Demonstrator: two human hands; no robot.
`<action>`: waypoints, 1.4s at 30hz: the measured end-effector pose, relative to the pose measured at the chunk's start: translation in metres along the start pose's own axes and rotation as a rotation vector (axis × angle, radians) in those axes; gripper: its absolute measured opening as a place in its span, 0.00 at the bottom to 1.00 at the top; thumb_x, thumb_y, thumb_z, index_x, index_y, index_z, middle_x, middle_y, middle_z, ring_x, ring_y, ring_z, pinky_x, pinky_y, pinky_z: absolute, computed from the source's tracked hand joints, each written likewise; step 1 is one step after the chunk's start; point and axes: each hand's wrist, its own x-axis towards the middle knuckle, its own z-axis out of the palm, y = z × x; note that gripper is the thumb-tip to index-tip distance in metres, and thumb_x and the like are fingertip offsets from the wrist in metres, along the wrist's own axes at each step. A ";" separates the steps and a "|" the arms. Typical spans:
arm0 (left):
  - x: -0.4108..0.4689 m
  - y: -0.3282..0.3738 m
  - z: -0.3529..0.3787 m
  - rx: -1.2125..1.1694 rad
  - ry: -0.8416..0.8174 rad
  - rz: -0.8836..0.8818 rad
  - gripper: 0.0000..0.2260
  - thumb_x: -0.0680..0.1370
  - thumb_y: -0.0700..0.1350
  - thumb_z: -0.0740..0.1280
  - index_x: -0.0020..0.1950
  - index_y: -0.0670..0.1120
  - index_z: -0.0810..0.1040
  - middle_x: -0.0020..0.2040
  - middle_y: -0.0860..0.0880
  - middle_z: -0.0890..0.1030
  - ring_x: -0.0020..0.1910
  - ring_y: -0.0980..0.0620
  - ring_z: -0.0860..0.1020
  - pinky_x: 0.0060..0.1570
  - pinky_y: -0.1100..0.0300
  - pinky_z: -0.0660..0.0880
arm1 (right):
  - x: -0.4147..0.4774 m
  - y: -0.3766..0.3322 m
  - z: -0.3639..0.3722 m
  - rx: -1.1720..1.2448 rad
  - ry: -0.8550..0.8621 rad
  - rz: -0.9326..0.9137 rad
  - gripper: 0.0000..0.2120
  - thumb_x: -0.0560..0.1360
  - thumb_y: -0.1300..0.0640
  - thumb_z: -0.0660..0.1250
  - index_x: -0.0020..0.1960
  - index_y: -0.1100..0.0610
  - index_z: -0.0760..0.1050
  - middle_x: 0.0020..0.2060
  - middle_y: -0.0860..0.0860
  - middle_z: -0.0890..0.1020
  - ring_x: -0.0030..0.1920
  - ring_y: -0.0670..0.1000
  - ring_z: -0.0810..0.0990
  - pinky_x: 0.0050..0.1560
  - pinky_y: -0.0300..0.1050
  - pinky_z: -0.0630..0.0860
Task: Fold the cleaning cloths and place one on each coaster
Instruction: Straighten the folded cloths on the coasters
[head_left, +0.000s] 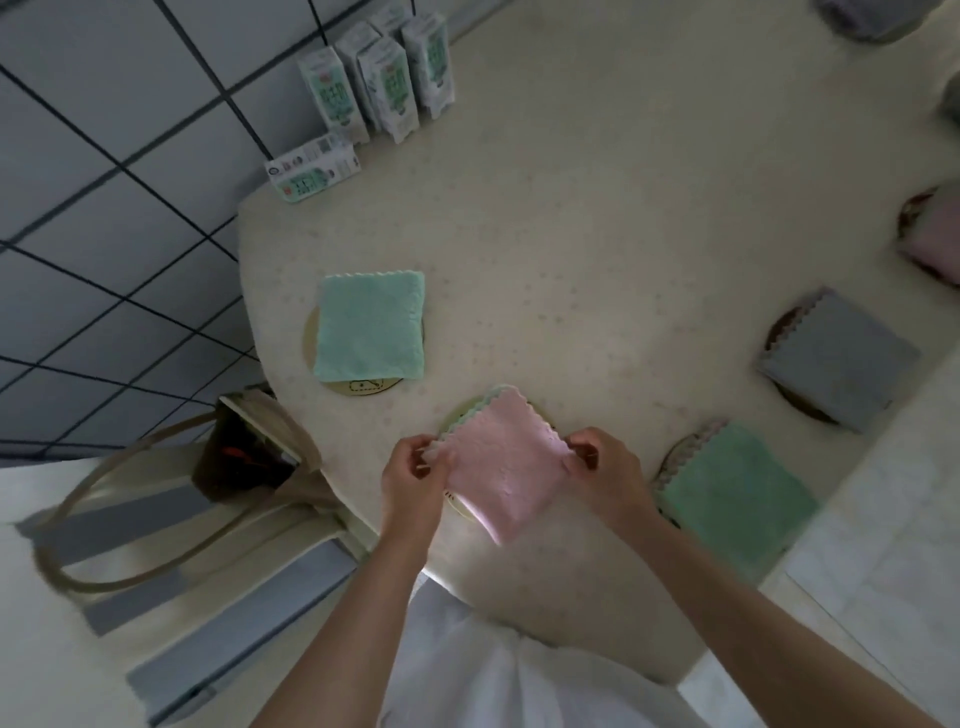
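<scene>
Head view: pink cloth (501, 467), one, fleecy, square, scalloped edges, pinched by left hand (413, 480) and right hand (605, 467); mint cloths (370, 325), two, flanking the grip

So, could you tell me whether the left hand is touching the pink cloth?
Touching: the head view shows the left hand pinching an edge of the pink cloth.

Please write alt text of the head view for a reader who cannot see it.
The left hand and right hand pinch a folded pink cloth over a coaster on a table. Two green cloths and a grey cloth lie folded on other coasters; cartons stand at the far corner.
</scene>
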 end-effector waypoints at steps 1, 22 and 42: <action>0.002 0.001 -0.002 0.019 -0.031 0.032 0.08 0.74 0.40 0.72 0.51 0.44 0.77 0.44 0.49 0.80 0.41 0.55 0.79 0.38 0.68 0.74 | -0.001 0.002 0.003 0.017 0.012 0.001 0.05 0.72 0.62 0.67 0.47 0.57 0.79 0.39 0.50 0.79 0.42 0.51 0.75 0.40 0.37 0.62; 0.071 0.045 -0.041 0.250 0.226 0.005 0.08 0.74 0.41 0.67 0.52 0.43 0.77 0.45 0.48 0.79 0.44 0.49 0.78 0.45 0.57 0.73 | 0.059 -0.112 0.012 -0.234 0.002 -0.289 0.16 0.74 0.65 0.59 0.62 0.59 0.73 0.56 0.55 0.77 0.57 0.55 0.74 0.58 0.47 0.71; 0.137 0.076 -0.045 -0.783 0.175 -0.639 0.14 0.74 0.36 0.69 0.59 0.41 0.75 0.46 0.43 0.79 0.42 0.47 0.78 0.36 0.57 0.76 | 0.175 -0.236 0.058 0.084 -0.267 0.083 0.21 0.72 0.56 0.70 0.62 0.64 0.72 0.53 0.57 0.77 0.55 0.57 0.78 0.58 0.53 0.77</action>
